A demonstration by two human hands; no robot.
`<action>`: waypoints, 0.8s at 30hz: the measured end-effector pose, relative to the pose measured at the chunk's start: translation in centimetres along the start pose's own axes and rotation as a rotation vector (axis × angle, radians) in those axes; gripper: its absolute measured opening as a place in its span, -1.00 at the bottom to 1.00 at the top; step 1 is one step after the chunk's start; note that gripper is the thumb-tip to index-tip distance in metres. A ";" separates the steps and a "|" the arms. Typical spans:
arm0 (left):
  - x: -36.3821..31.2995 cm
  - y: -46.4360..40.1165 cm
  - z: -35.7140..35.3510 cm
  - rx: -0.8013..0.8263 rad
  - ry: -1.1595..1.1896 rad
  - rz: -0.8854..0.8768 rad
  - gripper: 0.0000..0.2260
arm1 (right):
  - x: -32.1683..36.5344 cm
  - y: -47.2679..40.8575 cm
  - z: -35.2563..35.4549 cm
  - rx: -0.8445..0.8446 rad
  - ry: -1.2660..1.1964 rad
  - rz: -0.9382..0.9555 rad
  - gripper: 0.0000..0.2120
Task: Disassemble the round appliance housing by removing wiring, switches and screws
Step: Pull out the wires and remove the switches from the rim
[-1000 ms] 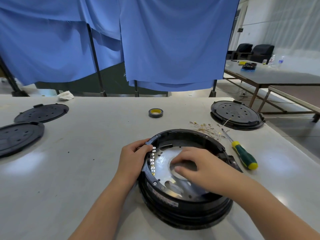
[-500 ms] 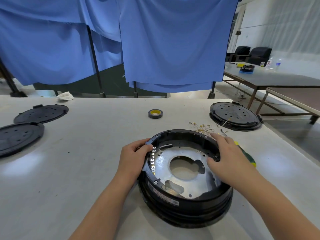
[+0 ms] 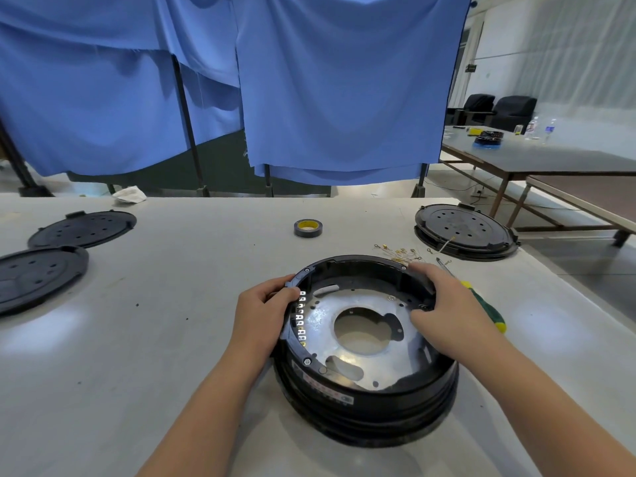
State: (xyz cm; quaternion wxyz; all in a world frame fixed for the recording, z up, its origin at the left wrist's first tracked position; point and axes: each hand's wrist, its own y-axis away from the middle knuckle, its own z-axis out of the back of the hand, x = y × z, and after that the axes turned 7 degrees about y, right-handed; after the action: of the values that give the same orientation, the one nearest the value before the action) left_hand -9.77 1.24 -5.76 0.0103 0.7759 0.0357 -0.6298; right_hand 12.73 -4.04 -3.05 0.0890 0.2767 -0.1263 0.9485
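The round black appliance housing sits on the white table in front of me, open side up, with a shiny metal plate and a central hole inside. A row of white terminals lines its inner left wall. My left hand grips the left rim beside those terminals. My right hand holds the right rim, fingers curled over its edge, thumb inside. A bundle of removed thin wires with gold ring ends lies just behind the housing.
A green-and-yellow screwdriver lies right of the housing, partly under my right hand. A tape roll sits mid-table. Black round covers lie at far left and another housing at far right. Blue curtains hang behind.
My right hand left the centre of the metal plate and moved to the right rim, which it now holds. My left hand stayed on the left rim.
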 end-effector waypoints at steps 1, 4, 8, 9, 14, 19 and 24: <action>0.0 -0.1 0.0 -0.006 0.000 -0.003 -0.77 | 0.0 -0.1 0.0 -0.005 -0.007 0.002 -0.30; -0.1 -0.1 0.1 -0.017 0.002 -0.008 -0.77 | 0.1 -0.6 0.0 -0.015 -0.007 0.014 -0.30; 0.0 -0.4 0.4 -0.031 0.002 -0.004 -0.77 | 0.3 -1.4 -0.2 -0.032 0.030 0.009 -0.30; 0.0 -0.5 0.5 -0.037 0.000 -0.004 -0.78 | 0.3 -1.5 -0.2 -0.031 0.039 0.004 -0.29; -0.3 -1.1 1.2 -0.063 -0.009 -0.008 -0.77 | 0.9 -2.3 -0.9 -0.027 0.050 0.024 -0.30; -0.5 -1.7 2.0 -0.052 -0.036 0.035 -0.81 | 1.3 -2.6 -1.4 0.029 0.073 0.037 -0.38; -0.4 -2.0 2.3 -0.038 -0.084 0.008 -0.85 | 0.2 -3.3 -1.3 0.112 -0.049 0.064 -0.54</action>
State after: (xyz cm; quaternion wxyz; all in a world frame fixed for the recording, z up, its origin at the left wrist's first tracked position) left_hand -12.19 3.12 -5.79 0.0289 0.7484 0.0442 -0.6611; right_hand 12.75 -0.52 -3.36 0.0399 0.3005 -0.0838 0.9493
